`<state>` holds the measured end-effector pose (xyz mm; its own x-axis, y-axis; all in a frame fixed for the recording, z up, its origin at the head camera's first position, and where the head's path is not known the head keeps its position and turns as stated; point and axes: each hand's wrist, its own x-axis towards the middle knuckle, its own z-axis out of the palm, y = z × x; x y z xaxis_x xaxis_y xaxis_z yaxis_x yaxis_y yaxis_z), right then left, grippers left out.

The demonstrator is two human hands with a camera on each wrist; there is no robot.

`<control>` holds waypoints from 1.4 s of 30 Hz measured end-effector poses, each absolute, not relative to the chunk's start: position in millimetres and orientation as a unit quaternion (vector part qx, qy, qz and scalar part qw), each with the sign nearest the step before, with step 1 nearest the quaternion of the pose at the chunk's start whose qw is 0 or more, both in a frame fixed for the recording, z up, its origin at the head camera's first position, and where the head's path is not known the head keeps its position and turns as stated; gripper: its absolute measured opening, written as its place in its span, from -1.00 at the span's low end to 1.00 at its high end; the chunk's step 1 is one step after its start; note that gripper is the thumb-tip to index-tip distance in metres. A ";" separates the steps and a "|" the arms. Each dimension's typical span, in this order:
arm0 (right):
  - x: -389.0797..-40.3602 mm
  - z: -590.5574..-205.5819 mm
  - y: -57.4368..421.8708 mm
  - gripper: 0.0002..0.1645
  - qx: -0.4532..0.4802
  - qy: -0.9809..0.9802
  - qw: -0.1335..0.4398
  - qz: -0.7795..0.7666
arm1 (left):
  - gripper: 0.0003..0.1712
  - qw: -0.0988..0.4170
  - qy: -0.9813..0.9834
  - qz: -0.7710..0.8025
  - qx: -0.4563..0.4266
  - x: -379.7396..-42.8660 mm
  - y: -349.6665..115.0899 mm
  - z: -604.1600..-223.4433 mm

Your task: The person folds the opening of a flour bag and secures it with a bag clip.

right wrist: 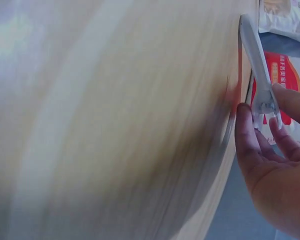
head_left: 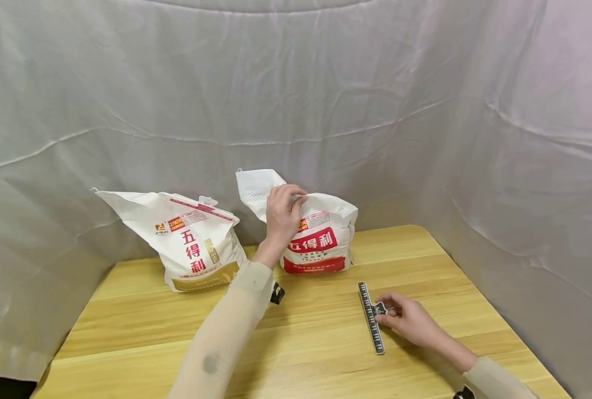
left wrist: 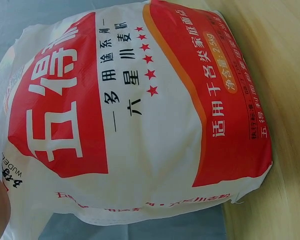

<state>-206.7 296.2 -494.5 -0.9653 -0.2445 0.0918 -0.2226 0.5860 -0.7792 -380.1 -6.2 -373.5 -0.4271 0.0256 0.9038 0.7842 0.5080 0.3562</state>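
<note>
Toward the back of the table, my left hand (head_left: 283,213) pinches the folded top of a white flour bag (head_left: 345,221) with red panels. The bag's loose white end sticks up to the left of that hand. Seen from the left wrist, the flour bag (left wrist: 155,130) fills most of the view, with a bit of finger at the left edge. Nearer the front right, my right hand (head_left: 409,320) holds a long bag clip (head_left: 371,320) with a piano-key pattern by its handle. From the right wrist, the clip (right wrist: 255,55) appears pale and edge-on between thumb and fingers.
Left of the gripped bag, a second flour bag (head_left: 176,244) leans, with a red clip (head_left: 201,208) across its folded top. Grey cloth (head_left: 296,100) hangs behind and beside the wooden table (head_left: 126,338). A small black object (head_left: 277,293) shows beside the left sleeve.
</note>
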 end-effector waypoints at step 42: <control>-209.1 -449.0 282.7 -0.38 -0.039 0.800 -0.104 -0.590 | -0.82 0.406 -0.755 -0.393 -0.332 -379.4 -29.4 -358.0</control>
<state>-209.1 282.7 -449.0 -0.9753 0.0602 0.2125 -0.1852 0.3008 -0.9355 -379.4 -29.4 -358.0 -0.4487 0.1829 0.8748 0.8212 0.4705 0.3229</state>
